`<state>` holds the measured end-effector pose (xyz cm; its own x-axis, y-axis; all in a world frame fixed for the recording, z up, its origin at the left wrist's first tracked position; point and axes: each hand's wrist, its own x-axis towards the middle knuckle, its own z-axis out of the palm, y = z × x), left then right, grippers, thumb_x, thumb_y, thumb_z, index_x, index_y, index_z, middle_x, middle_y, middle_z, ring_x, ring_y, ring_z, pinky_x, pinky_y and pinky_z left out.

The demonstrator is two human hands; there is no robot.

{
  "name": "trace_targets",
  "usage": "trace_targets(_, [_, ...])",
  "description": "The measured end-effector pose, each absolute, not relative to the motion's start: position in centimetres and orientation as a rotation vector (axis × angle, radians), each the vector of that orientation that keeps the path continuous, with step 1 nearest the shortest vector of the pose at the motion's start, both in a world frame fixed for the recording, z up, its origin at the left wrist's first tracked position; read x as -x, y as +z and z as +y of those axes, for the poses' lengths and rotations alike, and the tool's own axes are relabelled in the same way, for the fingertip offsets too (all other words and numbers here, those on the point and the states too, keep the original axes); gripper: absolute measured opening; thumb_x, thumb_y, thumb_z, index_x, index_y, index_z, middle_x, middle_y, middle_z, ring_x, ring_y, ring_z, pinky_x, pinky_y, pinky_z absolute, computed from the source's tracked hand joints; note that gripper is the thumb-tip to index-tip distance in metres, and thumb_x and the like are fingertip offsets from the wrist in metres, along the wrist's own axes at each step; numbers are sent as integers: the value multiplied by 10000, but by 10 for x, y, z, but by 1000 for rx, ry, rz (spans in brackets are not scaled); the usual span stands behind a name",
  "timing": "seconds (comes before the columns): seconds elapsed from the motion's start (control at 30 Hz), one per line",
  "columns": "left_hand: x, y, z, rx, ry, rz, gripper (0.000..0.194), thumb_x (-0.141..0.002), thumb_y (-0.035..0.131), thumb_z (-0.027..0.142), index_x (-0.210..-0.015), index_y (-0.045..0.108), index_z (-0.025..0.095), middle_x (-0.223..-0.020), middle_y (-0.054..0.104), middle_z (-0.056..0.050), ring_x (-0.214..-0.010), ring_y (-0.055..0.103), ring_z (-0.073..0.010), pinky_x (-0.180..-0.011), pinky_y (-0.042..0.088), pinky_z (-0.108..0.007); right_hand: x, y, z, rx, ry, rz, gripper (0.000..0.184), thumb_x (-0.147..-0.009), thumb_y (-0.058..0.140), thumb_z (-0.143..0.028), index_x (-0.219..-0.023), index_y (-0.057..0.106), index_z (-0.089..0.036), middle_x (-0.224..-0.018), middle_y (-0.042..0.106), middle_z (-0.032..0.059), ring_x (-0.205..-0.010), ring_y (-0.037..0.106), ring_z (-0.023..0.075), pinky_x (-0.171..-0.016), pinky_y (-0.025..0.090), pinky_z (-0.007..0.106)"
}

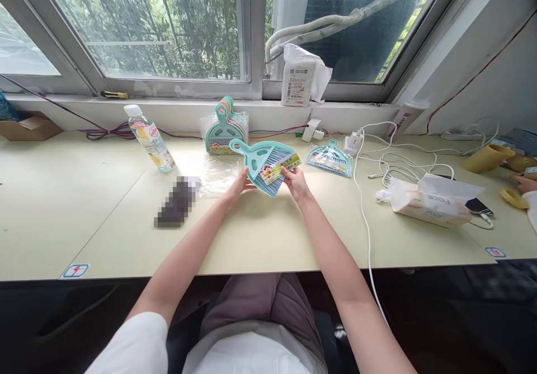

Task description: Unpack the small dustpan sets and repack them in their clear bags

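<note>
A mint-green mini dustpan (pixel 255 153) with a brush with blue-grey bristles (pixel 274 186) nested in it is held tilted above the table. My left hand (pixel 240 186) grips its left edge, fingers partly hidden behind it. A colourful printed label card (pixel 272 173) lies across the bristles, and my right hand (pixel 297 185) pinches the card's right end. Behind, a stack of similar dustpan sets (pixel 225 127) stands against the wall in clear plastic. A clear plastic bag (pixel 216 175) lies flat left of my left hand. Another wrapped dustpan set (pixel 330 160) rests to the right.
At left stand a drink bottle (pixel 151 139) and a blurred dark object (pixel 176 203). A white cable (pixel 363 211) runs over the table's front edge. Farther right are a tissue pack (pixel 432 200), a yellow roll (pixel 489 158) and another person's hand (pixel 526 183).
</note>
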<state>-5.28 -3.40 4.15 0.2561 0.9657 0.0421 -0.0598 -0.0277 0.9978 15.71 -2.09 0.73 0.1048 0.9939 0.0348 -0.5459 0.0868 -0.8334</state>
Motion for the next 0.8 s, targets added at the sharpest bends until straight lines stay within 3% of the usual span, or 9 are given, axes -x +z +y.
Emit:
trace_targets(0.13, [42, 12, -29, -1206, 953, 869, 612, -814, 561, 523, -1304, 410, 189, -1115, 641, -113, -915, 656, -244, -785, 556, -410, -152, 17, -29, 872, 1386, -802, 188, -778, 705, -241, -922, 618, -159, -901, 731, 42, -784, 696, 151, -716, 589, 268])
trace_targets(0.23, [46, 3, -21, -1168, 1051, 948, 563, -823, 559, 462, -1304, 411, 211, -1111, 631, -91, -902, 648, -223, -729, 578, -391, -156, 21, -30, 1067, 1354, -829, 200, -820, 663, -344, -849, 638, -148, -757, 725, 46, -575, 664, 139, -549, 559, 246])
trace_targets(0.4, [50, 6, -15, -1166, 1091, 1040, 445, -873, 467, 413, -1268, 466, 207, -1039, 623, -86, -881, 634, -217, -690, 578, -361, -173, 27, -29, 1340, 968, -710, 438, -832, 575, -532, -610, 585, -154, -447, 570, -13, -269, 373, 39, -297, 293, 162])
trace_targets(0.5, [49, 11, -19, -1188, 1053, 1108, 442, -865, 482, 444, -1242, 497, 214, -973, 624, -75, -877, 635, -235, -730, 563, -388, -194, 28, -28, 1263, 846, -500, 576, -842, 408, -677, -575, 526, -180, -384, 456, -49, -261, 324, 32, -283, 235, 156])
trace_targets(0.63, [47, 12, -26, -1262, 996, 1122, 418, -841, 513, 504, -1147, 567, 225, -974, 628, -75, -944, 620, -273, -813, 525, -428, -216, 19, -23, 1162, 777, -207, 682, -856, 143, -730, -565, 457, -200, -397, 373, -62, -300, 372, 44, -318, 290, 159])
trace_targets(0.8, [47, 8, -24, -1388, 1015, 1108, 401, -832, 511, 519, -1066, 612, 209, -1012, 644, -72, -1052, 579, -276, -956, 442, -423, -211, 11, -17, 1116, 809, -265, 662, -869, 169, -701, -689, 552, -192, -473, 434, -54, -336, 392, 46, -355, 321, 172])
